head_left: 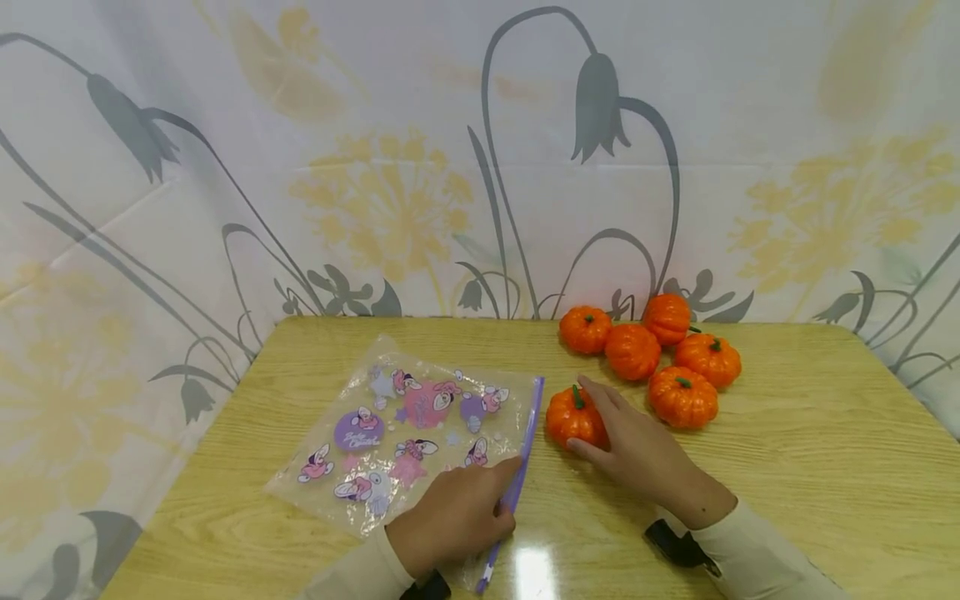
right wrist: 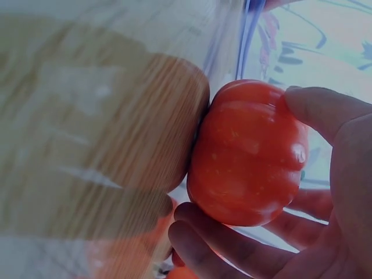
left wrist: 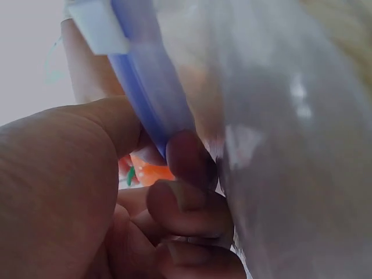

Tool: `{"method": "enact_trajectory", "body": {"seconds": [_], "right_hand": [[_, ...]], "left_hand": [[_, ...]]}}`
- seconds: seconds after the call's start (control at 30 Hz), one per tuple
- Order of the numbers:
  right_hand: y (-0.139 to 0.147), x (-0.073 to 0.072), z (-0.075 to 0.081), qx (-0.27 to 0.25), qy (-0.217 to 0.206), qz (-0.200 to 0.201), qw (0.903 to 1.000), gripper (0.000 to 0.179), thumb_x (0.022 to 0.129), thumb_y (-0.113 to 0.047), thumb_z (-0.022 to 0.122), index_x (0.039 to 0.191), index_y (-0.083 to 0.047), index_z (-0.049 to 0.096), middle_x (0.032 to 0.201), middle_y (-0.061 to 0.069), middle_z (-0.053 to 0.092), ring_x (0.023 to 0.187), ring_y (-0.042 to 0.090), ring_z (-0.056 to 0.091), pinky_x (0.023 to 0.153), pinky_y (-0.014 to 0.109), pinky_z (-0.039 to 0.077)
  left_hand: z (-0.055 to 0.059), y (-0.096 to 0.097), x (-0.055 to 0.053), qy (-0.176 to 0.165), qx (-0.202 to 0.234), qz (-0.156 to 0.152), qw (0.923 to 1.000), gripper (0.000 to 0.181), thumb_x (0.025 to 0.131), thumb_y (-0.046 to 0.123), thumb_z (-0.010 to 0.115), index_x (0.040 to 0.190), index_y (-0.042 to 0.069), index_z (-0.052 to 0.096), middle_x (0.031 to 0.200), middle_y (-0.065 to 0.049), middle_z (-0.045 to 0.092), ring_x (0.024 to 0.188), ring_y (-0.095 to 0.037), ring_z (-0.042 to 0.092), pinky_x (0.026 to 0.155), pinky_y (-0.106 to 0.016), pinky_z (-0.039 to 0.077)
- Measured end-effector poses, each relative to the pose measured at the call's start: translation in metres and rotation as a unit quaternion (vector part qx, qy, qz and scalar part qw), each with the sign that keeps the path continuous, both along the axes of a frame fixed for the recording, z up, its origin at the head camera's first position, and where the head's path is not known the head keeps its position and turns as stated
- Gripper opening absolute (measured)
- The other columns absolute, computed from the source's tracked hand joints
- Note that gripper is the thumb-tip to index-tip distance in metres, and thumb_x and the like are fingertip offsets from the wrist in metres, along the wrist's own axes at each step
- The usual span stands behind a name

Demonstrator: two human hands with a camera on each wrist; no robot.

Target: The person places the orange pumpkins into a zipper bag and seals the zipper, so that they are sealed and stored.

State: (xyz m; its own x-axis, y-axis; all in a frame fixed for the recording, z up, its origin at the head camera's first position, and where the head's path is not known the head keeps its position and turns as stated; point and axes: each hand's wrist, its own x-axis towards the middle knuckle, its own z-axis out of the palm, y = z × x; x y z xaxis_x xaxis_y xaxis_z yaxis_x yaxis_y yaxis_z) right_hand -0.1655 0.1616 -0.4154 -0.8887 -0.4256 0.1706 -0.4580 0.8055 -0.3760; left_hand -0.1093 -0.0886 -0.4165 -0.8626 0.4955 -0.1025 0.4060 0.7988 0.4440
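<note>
A clear plastic zip bag (head_left: 358,431) with pink and purple cartoon prints lies flat on the table's left half. Its purple zip strip (head_left: 534,408) runs along the right edge, with a white slider (left wrist: 99,26) close up in the left wrist view. My left hand (head_left: 457,512) pinches that strip between thumb and index finger, near the bag's lower right. Just right of the strip, a small orange pumpkin (head_left: 573,421) with a green stem stands on the table. Thumb and fingers of my right hand (head_left: 637,454) grip the pumpkin from both sides.
Several more orange pumpkins (head_left: 682,398) are grouped behind and right of my right hand. The wooden table (head_left: 810,467) ends at the back against a hanging flower-print cloth (head_left: 405,100).
</note>
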Motion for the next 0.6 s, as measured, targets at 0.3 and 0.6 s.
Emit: {"method": "enact_trajectory", "body": {"seconds": [0.3, 0.6], "right_hand": [[-0.0012, 0.0006, -0.0002, 0.0, -0.008, -0.001, 1.0, 0.071, 0.092, -0.039, 0.071, 0.147, -0.003, 0.045, 0.149, 0.021, 0.046, 0.13, 0.043, 0.053, 0.101, 0.06, 0.047], [-0.0009, 0.0011, -0.0034, -0.018, 0.0, 0.014, 0.9997, 0.075, 0.085, -0.036, 0.079, 0.146, -0.007, 0.046, 0.141, 0.017, 0.053, 0.121, 0.04, 0.06, 0.099, 0.056, 0.051]], "left_hand": [[-0.0014, 0.0003, 0.001, -0.021, 0.031, 0.006, 0.9993, 0.065, 0.083, 0.014, 0.065, 0.146, 0.008, 0.05, 0.059, 0.014, 0.048, 0.049, -0.002, 0.044, 0.044, -0.021, 0.037], [-0.0024, 0.0007, -0.0004, -0.032, 0.052, 0.013, 0.9981, 0.066, 0.084, 0.013, 0.065, 0.148, 0.009, 0.047, 0.061, 0.014, 0.05, 0.048, -0.001, 0.044, 0.044, -0.02, 0.037]]}}
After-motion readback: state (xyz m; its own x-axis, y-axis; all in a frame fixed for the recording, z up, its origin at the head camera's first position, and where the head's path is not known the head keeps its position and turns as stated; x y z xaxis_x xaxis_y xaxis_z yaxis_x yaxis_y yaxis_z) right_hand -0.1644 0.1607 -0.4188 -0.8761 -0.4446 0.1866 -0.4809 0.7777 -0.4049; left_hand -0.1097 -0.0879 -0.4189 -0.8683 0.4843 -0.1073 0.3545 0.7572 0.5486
